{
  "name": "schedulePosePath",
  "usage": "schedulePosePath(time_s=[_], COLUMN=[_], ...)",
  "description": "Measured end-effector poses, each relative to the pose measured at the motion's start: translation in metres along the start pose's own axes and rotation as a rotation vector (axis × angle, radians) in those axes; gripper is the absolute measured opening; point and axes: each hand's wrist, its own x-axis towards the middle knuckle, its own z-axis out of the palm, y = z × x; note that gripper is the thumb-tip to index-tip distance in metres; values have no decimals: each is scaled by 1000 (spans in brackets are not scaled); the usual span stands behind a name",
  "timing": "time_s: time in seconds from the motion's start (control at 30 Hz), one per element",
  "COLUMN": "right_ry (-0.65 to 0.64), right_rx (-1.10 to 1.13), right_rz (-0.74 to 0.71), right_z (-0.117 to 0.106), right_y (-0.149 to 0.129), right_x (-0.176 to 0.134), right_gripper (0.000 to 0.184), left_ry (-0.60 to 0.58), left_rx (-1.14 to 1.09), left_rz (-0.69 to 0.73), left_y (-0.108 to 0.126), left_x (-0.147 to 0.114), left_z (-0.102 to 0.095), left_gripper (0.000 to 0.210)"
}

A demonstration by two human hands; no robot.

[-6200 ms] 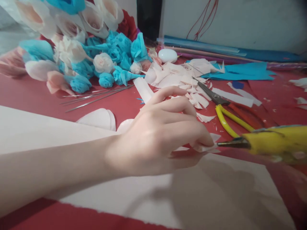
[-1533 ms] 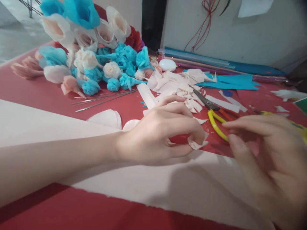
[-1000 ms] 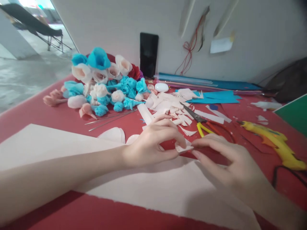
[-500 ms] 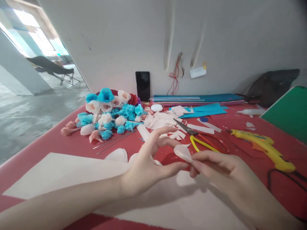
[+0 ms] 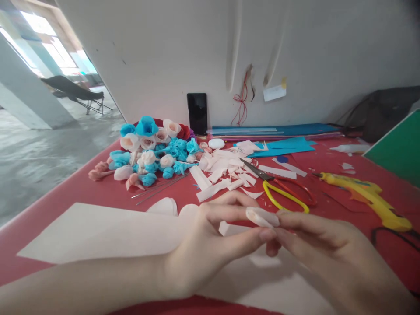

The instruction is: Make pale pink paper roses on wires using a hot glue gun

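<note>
You held a small, pale rolled piece of paper between your two hands, raised over a large pale sheet. The fingers of your right hand pinched its right end, thumb against forefinger. On your left hand, the thumb pressed from the near side and the forefinger lay behind, so those fingers closed about the piece toward its rounded left end.

The sheet lay on the red tabletop, with rounded cutouts at its far edge. Beyond your hands lay scissors with one yellow and one red handle, their blades pointing away to the left, toward a heap of pale scraps. A yellow glue gun lay on its side near the right, nozzle toward the scissors.

Farther left, paper flowers in blue, white, pink and red stood massed together, and thin wires lay just in front of them. Behind, a black phone leaned upright against the wall, near a white oval object.
</note>
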Motion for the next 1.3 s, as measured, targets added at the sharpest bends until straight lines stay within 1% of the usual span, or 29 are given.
schedulePosePath(time_s=[0.1, 0.17, 0.23, 0.33, 0.43, 0.53, 0.63, 0.67, 0.7, 0.77, 0.83, 0.87, 0.93, 1.03, 1.17, 1.3], right_ry=[-28, -44, -47, -50, -77, -94, -56, -20, 23, 135, 222, 239, 220, 175, 184, 146], right_rx=[-69, -128, -164, -155, -105, -109, -146, -171, -218, -372, -560, -650, -802, -925, -925, -900], right_rz=[-1, -31, -62, -63, -43, -50, -93, -131, -201, -435, -707, -810, -923, -961, -927, -898], right_z=[-3, -5, -7, -8, -8, -7, -7, -7, -8, -11, -15, -17, -19, -20, -17, -15], right_y=[3, 5, 7, 8, 7, 7, 10, 11, 11, 13, 13, 13, 14, 16, 18, 16], right_x=[2, 4, 6, 9, 9, 9, 8, 8, 8, 8, 7, 7, 5, 1, -1, 1], right_gripper=[20, 26, 28, 27, 23, 21, 16, 13, 10, 4, 8, 11, 18, 24, 23, 21], left_ry=[-34, -34, -29, -31, -28, -21, 4, 26, 55, 107, 127, 128, 121, 105, 107, 115], left_rx=[-78, -99, -99, -117, -149, -194, -248, -252, -242, -196, -150, -134, -128, -144, -123, -126], left_rz=[-34, -49, -71, -106, -116, -125, -116, -107, -100, -88, -80, -75, -62, -42, -43, -50], left_y=[-1, -1, -2, -4, -5, -6, -7, -7, -8, -9, -9, -9, -9, -7, -6, -5], left_x=[1, 2, 3, 3, 3, 3, 3, 3, 4, 4, 5, 5, 4, 3, 3, 3], left_z=[1, 1, 2, 3, 4, 5, 5, 5, 5, 4, 3, 3, 3, 4, 5, 6], left_gripper=[14, 13, 12, 16, 15, 15, 14, 13, 13, 11, 9, 8, 8, 9, 9, 11])
